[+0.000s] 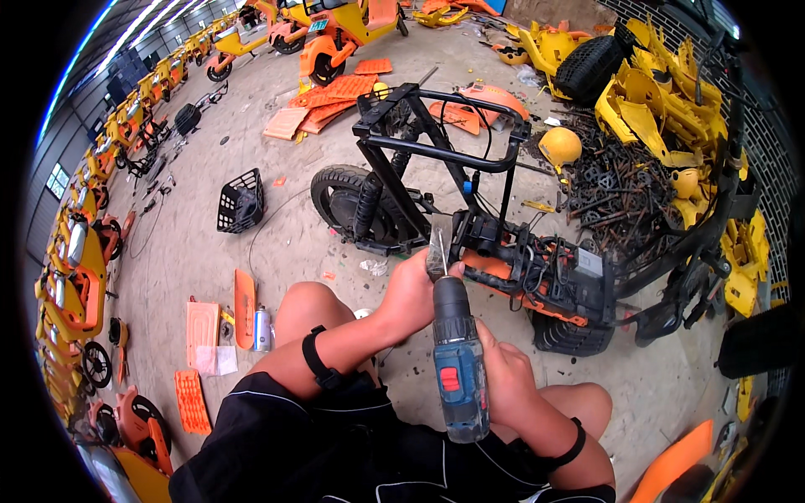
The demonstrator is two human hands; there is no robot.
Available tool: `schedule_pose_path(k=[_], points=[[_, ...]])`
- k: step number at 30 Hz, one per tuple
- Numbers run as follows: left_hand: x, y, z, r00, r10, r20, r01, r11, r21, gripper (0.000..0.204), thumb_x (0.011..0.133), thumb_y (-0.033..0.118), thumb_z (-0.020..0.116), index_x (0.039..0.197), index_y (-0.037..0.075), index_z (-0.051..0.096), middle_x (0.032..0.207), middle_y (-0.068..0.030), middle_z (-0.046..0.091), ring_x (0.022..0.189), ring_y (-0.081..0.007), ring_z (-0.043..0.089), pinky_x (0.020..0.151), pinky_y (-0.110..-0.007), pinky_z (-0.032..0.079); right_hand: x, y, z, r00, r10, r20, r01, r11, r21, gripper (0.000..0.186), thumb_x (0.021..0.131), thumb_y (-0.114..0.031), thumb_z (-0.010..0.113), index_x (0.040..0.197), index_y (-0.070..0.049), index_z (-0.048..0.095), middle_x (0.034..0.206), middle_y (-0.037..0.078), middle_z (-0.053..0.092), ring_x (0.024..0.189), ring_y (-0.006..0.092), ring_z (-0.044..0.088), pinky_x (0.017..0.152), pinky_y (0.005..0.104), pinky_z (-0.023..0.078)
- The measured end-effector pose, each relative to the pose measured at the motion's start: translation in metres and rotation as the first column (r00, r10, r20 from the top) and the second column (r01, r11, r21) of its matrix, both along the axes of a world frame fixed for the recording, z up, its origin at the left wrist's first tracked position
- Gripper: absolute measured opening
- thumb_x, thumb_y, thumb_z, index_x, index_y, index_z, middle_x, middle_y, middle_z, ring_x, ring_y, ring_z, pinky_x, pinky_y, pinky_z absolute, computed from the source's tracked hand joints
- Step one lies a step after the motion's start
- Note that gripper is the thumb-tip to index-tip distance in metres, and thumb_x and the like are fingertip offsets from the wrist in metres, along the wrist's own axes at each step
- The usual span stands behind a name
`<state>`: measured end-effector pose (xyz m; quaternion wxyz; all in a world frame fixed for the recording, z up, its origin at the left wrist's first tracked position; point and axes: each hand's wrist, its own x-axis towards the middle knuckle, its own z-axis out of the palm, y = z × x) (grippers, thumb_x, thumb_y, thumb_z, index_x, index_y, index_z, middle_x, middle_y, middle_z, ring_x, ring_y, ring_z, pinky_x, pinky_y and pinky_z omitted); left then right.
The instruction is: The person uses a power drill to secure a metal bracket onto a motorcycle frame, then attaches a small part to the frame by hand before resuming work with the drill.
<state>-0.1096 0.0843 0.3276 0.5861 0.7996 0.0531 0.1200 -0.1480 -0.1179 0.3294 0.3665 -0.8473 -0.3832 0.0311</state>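
Note:
In my right hand (503, 369) I grip a blue and black cordless drill (459, 386) with a red switch on its top, its thin bit pointing up and away from me. My left hand (418, 289) holds a small grey metal piece (438, 247) beside the bit; whether the bit touches it I cannot tell. Just beyond both hands is a stripped scooter frame (440, 138) in black tubing, with a rear wheel (331, 205), a shock, exposed wiring and an orange lower body (553, 310).
A black basket (239, 201), orange panels (204, 335) and a spray can (262, 329) lie at left. Yellow body parts (629, 117), a tyre (584, 69) and rusty hardware (616, 201) are piled at right. Orange-yellow scooters (88, 277) line the left side; more (335, 33) stand at the back.

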Motion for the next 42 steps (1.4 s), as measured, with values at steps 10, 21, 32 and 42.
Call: schedule_pose_path(k=[10, 21, 32, 42], points=[[0.000, -0.002, 0.005, 1.000, 0.021, 0.003, -0.021, 1.000, 0.007, 0.027, 0.093, 0.022, 0.073, 0.083, 0.003, 0.057, 0.067, 0.0000, 0.059, 0.063, -0.0077, 0.051, 0.054, -0.030, 0.046, -0.001, -0.001, 0.011, 0.993, -0.005, -0.119, -0.002, 0.998, -0.058, 0.090, 0.072, -0.011, 0.079, 0.150, -0.003, 0.035, 0.097, 0.011, 0.073, 0.083, 0.0293, 0.071, 0.078, 0.0380, 0.057], [0.002, 0.000, -0.001, 0.998, 0.025, 0.049, -0.029, 0.997, 0.077, 0.026, 0.093, 0.021, 0.074, 0.083, 0.003, 0.058, 0.067, -0.0013, 0.059, 0.063, -0.0084, 0.051, 0.056, -0.031, 0.047, -0.002, -0.001, 0.014, 0.993, 0.002, -0.119, -0.008, 0.999, -0.045, 0.090, 0.072, -0.011, 0.080, 0.149, -0.001, 0.034, 0.100, 0.011, 0.073, 0.086, 0.0285, 0.071, 0.081, 0.0380, 0.057], [0.004, -0.002, 0.001, 0.998, 0.036, 0.043, -0.040, 0.995, 0.095, 0.026, 0.092, 0.022, 0.074, 0.082, 0.003, 0.059, 0.068, -0.0022, 0.061, 0.064, -0.0086, 0.053, 0.057, -0.031, 0.047, -0.004, -0.003, 0.012, 0.993, -0.021, -0.117, 0.015, 0.998, -0.055, 0.089, 0.073, -0.009, 0.078, 0.150, -0.004, 0.035, 0.099, 0.010, 0.072, 0.088, 0.0265, 0.070, 0.082, 0.0364, 0.056], [0.003, -0.003, 0.001, 0.998, 0.046, 0.036, -0.049, 0.997, 0.063, 0.026, 0.092, 0.021, 0.074, 0.083, 0.003, 0.059, 0.068, -0.0012, 0.060, 0.063, -0.0079, 0.051, 0.057, -0.031, 0.047, -0.001, -0.001, 0.007, 1.000, 0.009, 0.004, -0.009, 1.000, 0.026, 0.103, 0.066, -0.019, 0.082, 0.153, -0.001, 0.031, 0.080, 0.006, 0.070, 0.067, 0.0269, 0.069, 0.070, 0.0357, 0.051]])
